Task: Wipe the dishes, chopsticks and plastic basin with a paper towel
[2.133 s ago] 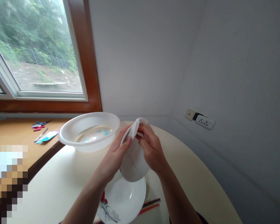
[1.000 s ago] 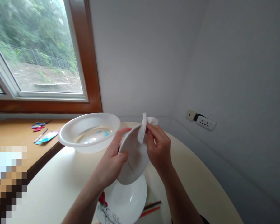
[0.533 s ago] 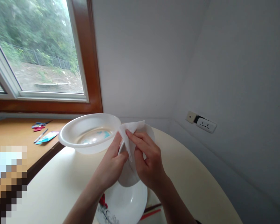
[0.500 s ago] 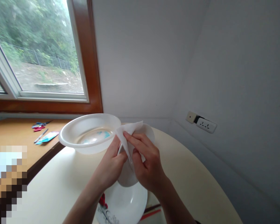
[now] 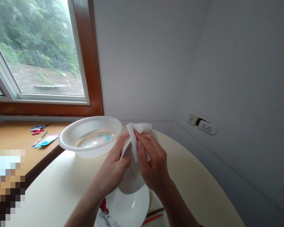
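My left hand grips the left rim of a small white bowl, holding it tilted on edge above the table. My right hand presses a folded white tissue against the bowl's upper rim and inner face, fingers closed on the paper. Below the bowl a white plate with a red flower print lies flat. A large white plastic basin holding a little water stands just left of my hands.
Reddish-brown chopsticks lie right of the plate on the round cream table. A wooden sill on the left carries a pen, a blue packet and red and blue clips. A wall socket sits at right.
The tissue has shifted across the bowl: from its top edge, then over the left rim, now onto the upper rim and inside face. The bowl stays tilted in my left hand.
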`<action>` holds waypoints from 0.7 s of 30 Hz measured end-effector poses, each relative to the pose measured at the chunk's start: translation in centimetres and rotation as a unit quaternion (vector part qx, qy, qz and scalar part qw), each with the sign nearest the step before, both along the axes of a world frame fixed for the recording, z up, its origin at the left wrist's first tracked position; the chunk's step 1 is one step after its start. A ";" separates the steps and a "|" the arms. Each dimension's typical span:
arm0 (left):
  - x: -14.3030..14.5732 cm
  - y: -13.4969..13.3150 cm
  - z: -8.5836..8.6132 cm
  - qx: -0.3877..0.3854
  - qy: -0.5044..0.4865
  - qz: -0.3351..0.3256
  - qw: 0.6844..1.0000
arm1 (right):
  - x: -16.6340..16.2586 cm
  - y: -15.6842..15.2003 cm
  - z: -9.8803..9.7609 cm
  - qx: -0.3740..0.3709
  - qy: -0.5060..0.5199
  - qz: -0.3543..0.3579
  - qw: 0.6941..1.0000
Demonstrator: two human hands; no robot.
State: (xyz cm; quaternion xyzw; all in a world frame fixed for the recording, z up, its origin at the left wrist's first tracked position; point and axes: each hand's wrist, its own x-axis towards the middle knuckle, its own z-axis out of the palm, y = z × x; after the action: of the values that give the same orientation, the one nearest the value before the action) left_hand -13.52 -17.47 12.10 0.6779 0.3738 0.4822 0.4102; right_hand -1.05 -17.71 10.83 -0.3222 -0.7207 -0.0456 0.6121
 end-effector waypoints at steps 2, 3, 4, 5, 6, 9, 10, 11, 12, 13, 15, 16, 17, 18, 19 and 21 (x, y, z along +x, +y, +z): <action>0.0 -0.1 0.2 -0.013 0.003 -0.014 1.000 | 0.6 0.4 0.1 0.000 0.000 -0.035 0.999; 0.0 -0.1 0.2 -0.025 0.002 -0.018 1.000 | 0.9 0.5 0.2 -0.002 0.000 -0.052 0.999; 0.0 -0.2 0.3 -0.036 0.000 -0.021 0.999 | 1.1 0.7 0.2 -0.005 0.001 -0.066 0.998; 0.0 -0.2 0.4 -0.046 -0.001 -0.023 0.999 | 1.4 0.8 0.2 -0.005 0.004 -0.079 0.997; 0.0 -0.3 0.4 -0.053 -0.003 -0.023 0.998 | 1.5 0.9 0.2 -0.005 0.008 -0.090 0.996; -0.1 -0.3 0.5 -0.058 -0.001 -0.024 0.998 | 1.7 1.0 0.1 -0.001 0.023 -0.122 0.992; -0.1 -0.3 0.5 -0.060 0.002 -0.024 0.998 | 1.6 1.0 0.1 0.000 0.026 -0.131 0.991; -0.1 -0.3 0.5 -0.064 0.005 -0.025 0.998 | 1.6 1.0 0.1 -0.003 0.026 -0.137 0.990; -0.1 -0.3 0.4 -0.067 0.007 -0.026 0.997 | 1.5 0.9 0.0 -0.008 0.025 -0.141 0.990; -0.1 -0.3 0.4 -0.071 0.009 -0.029 0.997 | 1.4 0.9 0.0 -0.015 0.022 -0.140 0.990; -0.2 -0.4 0.4 -0.075 0.008 -0.037 0.996 | 1.3 0.8 0.1 -0.032 0.013 -0.131 0.991; -0.2 -0.4 0.4 -0.074 0.007 -0.041 0.996 | 1.3 0.8 0.1 -0.040 0.008 -0.124 0.991; -0.2 -0.4 0.4 -0.071 0.005 -0.045 0.996 | 1.2 0.8 0.1 -0.047 0.002 -0.118 0.992; -0.2 -0.4 0.4 -0.067 0.003 -0.048 0.997 | 1.2 0.7 0.2 -0.052 -0.003 -0.112 0.992; -0.2 -0.4 0.5 -0.063 0.001 -0.051 0.997 | 1.2 0.6 0.3 -0.059 -0.006 -0.107 0.993; -0.3 -0.5 0.5 -0.058 0.000 -0.057 0.997 | 1.3 0.4 0.6 -0.073 -0.005 -0.096 0.993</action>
State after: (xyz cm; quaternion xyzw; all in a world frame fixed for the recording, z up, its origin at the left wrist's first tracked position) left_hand -13.86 -17.93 12.63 0.6728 0.3623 0.4356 0.4757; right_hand 0.24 -17.36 11.38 -0.4334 -0.6910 -0.0535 0.5761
